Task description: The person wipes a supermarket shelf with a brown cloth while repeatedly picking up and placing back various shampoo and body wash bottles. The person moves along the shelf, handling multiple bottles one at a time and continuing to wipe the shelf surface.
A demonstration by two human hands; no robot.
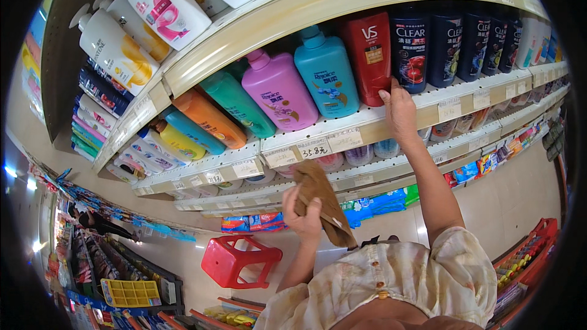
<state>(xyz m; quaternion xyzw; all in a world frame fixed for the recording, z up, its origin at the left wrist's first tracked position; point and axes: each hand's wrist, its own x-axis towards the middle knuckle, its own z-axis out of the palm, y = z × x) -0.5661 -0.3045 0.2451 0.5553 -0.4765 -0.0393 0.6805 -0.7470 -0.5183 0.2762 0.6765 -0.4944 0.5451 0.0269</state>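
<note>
My left hand (303, 220) grips a folded brown cloth (321, 192) in front of the lower shelves. My right hand (400, 112) is at the lower right edge of a red VS bottle (367, 55), its thumb on the front and its fingers at the side. This bottle stands on the middle shelf (337, 126), slightly tilted. Left of it are a blue Rejoice pump bottle (328, 75) and a pink Rejoice pump bottle (280, 91). Dark blue Clear bottles (409, 50) line up on the right, the closest one beside my fingers.
Above runs a shelf edge (275, 27) with large pump bottles (165, 4). Price tags hang along the shelf fronts. Below lie detergent bags (376, 206). A red plastic stool (240, 259) stands on the floor. A person (103, 223) is farther down the aisle.
</note>
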